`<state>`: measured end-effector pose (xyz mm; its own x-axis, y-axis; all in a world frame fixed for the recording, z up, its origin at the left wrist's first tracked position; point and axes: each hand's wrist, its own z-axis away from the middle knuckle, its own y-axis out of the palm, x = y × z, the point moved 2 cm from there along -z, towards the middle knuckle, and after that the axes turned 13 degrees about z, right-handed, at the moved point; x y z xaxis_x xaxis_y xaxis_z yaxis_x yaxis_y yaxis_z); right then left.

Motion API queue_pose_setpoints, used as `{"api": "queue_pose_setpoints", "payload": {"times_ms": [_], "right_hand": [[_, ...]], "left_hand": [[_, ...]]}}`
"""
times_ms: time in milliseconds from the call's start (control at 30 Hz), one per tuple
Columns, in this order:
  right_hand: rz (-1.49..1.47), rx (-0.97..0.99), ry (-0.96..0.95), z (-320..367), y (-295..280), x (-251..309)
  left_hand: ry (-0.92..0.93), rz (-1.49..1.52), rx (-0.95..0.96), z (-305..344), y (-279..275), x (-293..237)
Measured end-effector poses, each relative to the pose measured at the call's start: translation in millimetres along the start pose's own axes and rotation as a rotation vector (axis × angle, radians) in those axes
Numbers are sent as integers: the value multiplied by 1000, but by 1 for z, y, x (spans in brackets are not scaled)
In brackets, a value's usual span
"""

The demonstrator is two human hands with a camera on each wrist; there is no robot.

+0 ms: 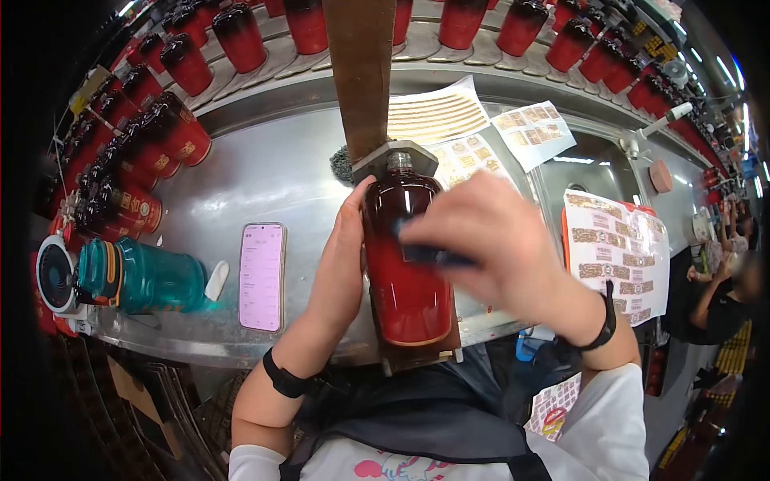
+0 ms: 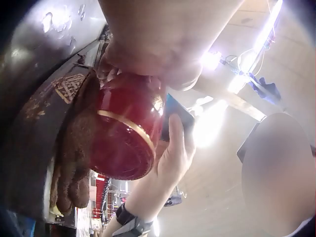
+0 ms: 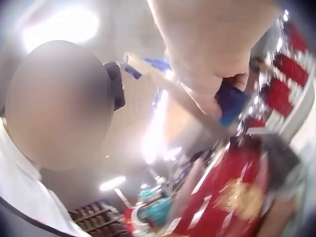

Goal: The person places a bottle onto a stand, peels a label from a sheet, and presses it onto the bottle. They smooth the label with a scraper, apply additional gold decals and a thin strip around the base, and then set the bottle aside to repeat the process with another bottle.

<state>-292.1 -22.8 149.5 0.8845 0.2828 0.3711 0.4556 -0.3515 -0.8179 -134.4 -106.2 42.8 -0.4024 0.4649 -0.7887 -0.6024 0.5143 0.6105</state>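
A glossy red glass bottle point(image 1: 409, 301), dark toward its bare threaded neck, lies along a brown padded rest point(image 2: 74, 163) with its base toward my body. My left hand point(image 1: 341, 260) grips its left side, and the left wrist view shows fingers close against the glass. In my right hand point(image 1: 501, 240), blurred in the head view, a small flat dark-blue scraper-like piece point(image 3: 232, 103) is pinched between thumb and fingers, over the bottle's upper right side. The right wrist view shows a gold print point(image 3: 242, 197) on the bottle's face.
A phone point(image 1: 263, 276), a teal water bottle point(image 1: 152, 276) and a small fan point(image 1: 58, 274) stand left on the metal table. Sticker sheets point(image 1: 618, 252) lie right and behind. A brown post point(image 1: 358, 80) rises beyond the bottle; several red bottles point(image 1: 239, 38) line the conveyor.
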Motion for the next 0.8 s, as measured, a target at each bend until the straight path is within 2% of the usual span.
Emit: {"api": "queue_pose_setpoints", "payload": {"times_ms": [33, 67, 133, 167, 200, 267, 367, 400, 433, 467, 533, 567, 600, 667, 700, 767, 800], "right_hand": [[62, 88, -105, 0, -5, 14], [59, 86, -111, 1, -4, 15], [-278, 313, -228, 7, 2, 18], [-281, 302, -228, 3, 3, 3], [-266, 216, -32, -6, 3, -26], [-254, 121, 161, -8, 1, -38], [-162, 172, -199, 4, 3, 5], [-325, 244, -138, 9, 7, 7], [-330, 241, -141, 2, 3, -5], [29, 90, 3, -9, -10, -33], [175, -145, 192, -13, -18, -49], [-67, -72, 92, -1, -7, -32], [-74, -65, 78, 5, -3, -21], [-334, 145, 20, 11, 10, -4], [-216, -4, 191, 2, 5, -23], [311, -245, 132, -12, -26, -8], [126, -54, 6, -11, -27, 10]], "left_hand": [[2, -6, -2, 0, 0, -4], [-47, -27, -40, 0, -1, -7], [-122, -95, -88, 2, 1, -15], [-123, -106, -87, 0, 0, -18], [-129, -163, -97, 0, -2, -19], [-124, -208, -92, -4, 0, -22], [-195, -196, -55, -18, 1, -28], [-197, -179, -73, -25, -2, -25], [-196, -185, -77, -32, -3, -28], [-276, -84, -34, -38, -2, -29], [-360, 98, -16, -47, 9, -33], [-349, 97, -21, -53, 10, -33], [-403, 74, -6, -57, 8, -30], [-472, 92, 14, -64, 2, -23], [-380, 120, -54, -61, 5, -23], [-468, 233, 10, -49, 13, -23], [-420, 279, -19, -43, 16, -17]]}}
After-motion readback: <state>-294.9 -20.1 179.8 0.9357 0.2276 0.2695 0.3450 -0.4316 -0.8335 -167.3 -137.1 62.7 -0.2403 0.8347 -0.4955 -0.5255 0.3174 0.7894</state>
